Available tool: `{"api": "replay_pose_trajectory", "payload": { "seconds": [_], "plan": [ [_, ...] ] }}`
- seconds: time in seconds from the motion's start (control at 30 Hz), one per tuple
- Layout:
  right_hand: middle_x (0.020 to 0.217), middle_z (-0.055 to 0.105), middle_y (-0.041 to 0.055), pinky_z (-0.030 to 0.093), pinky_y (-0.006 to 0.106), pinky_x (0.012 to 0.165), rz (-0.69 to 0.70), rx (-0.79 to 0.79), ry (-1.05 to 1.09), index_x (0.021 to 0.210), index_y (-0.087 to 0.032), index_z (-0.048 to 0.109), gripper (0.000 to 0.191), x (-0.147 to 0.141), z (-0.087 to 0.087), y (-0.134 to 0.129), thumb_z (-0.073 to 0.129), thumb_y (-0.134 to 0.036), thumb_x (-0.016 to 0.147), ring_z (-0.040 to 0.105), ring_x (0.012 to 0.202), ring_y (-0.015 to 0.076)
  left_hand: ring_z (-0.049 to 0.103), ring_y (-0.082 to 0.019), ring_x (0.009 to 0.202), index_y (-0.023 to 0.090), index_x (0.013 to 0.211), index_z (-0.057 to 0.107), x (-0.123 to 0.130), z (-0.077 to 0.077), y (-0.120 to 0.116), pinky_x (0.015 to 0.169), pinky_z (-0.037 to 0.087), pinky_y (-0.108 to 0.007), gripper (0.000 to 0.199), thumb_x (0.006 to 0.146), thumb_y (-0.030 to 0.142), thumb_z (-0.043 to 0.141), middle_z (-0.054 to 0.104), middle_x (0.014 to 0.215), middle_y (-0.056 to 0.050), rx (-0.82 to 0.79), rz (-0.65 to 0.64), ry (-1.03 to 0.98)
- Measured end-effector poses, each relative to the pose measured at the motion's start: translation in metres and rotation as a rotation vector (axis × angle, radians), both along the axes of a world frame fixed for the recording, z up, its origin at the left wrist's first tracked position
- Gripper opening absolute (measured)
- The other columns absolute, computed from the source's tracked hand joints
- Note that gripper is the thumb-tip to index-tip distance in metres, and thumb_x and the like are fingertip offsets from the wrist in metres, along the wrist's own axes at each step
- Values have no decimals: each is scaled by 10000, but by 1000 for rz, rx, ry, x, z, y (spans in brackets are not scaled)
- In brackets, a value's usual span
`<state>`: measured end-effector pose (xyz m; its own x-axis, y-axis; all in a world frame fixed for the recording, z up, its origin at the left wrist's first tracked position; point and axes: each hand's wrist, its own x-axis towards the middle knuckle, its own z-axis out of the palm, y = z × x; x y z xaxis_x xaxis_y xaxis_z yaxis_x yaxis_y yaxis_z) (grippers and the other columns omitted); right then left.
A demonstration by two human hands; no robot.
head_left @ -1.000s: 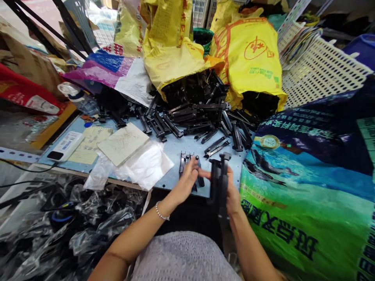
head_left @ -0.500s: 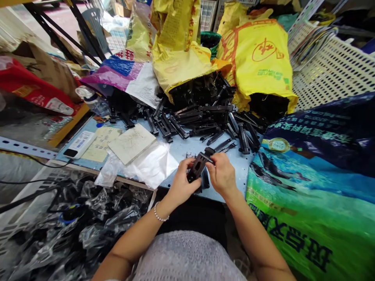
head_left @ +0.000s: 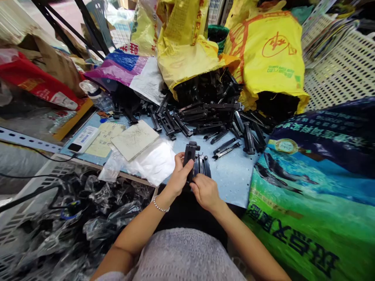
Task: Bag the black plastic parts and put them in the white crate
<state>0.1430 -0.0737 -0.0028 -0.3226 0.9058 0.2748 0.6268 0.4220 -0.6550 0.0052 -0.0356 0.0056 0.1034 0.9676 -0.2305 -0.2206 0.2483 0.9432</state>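
Note:
My left hand (head_left: 179, 175) is wrapped round a black plastic part (head_left: 191, 151), held upright over the front of the blue table (head_left: 231, 183). Close beside it, my right hand (head_left: 206, 191) has its fingers curled at the lower end of that part; whether they pinch anything is hidden. Several narrow black parts (head_left: 202, 166) stand or lie just behind my right hand. Further back, a heap of long black parts (head_left: 202, 117) spills out of a yellow sack (head_left: 187, 58).
A grey square board (head_left: 135, 140) and white plastic film (head_left: 156, 162) lie left of my hands, near a white device (head_left: 84, 139). Wrapped black items (head_left: 102, 218) fill a crate at lower left. A green and blue sack (head_left: 304, 195) stands at right.
The black part has turned more upright and moved slightly left. My right hand has gone from its top end down to its lower end. The view has shifted a little.

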Motion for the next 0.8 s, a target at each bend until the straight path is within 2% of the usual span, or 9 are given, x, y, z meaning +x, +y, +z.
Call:
{"api": "replay_pose_trajectory", "payload": {
  "seconds": [0.13,0.23,0.3,0.4,0.47,0.57,0.63,0.73,0.8],
  "plan": [
    [684,586,24,408,265,613,-43,-136,-82,769,-216,584,462,5,-7,14,256,-407,1032,552,636,162,548,-233,1193,263,1449,205,-14,-15,5,1053,404,-406,643,930,493,507,538,1292,-116,126,74,253],
    [994,614,79,458,312,705,-360,-212,-210,1074,-242,633,440,36,-7,55,262,-470,1014,605,822,208,344,-292,1409,250,1512,174,-19,-37,8,1162,257,-470,670,945,445,474,370,1501,-145,163,15,539],
    [1267,493,133,476,400,774,-592,-264,-305,1251,-274,584,455,60,-12,84,310,-520,983,601,939,264,255,-331,1448,221,1515,217,-15,-52,6,1171,203,-527,652,937,388,471,298,1551,-158,133,-30,689],
    [1430,318,152,450,507,896,-728,-293,-299,1221,-253,612,428,93,-28,112,421,-498,927,527,1121,335,188,-367,1462,238,1526,210,-2,-63,-4,1152,168,-598,703,898,329,513,224,1583,-155,73,-36,795],
    [1404,330,158,454,494,929,-754,-261,-130,1142,-203,624,369,108,-36,113,432,-400,895,455,1217,333,166,-372,1464,270,1518,234,2,-60,-11,1148,159,-615,713,882,347,547,196,1589,-139,82,-1,800],
    [1361,380,134,501,446,897,-666,-186,214,1068,-210,588,305,108,-33,86,386,-308,862,422,1263,288,242,-329,1435,261,1466,344,5,-40,-17,1168,196,-553,615,902,405,541,279,1535,-137,240,71,677],
    [1420,362,109,502,441,917,-472,-121,340,1118,-240,552,287,89,-19,55,420,-311,874,449,1253,268,334,-287,1395,253,1463,339,8,-23,-16,1160,272,-478,603,921,442,523,335,1505,-132,323,-5,431],
    [1485,355,122,497,434,946,-121,-138,365,1403,-277,323,528,50,6,11,514,-316,912,500,1235,252,446,-264,1327,241,1449,340,19,-3,-11,1115,360,-427,577,943,478,485,452,1437,-116,212,-143,15],
    [1415,449,125,491,422,953,-77,-152,336,1442,-274,249,529,32,20,-2,472,-307,963,522,1216,235,495,-272,1282,229,1384,420,25,6,-8,1085,394,-429,516,938,477,502,538,1349,-101,103,-154,-122]
  ]
}}
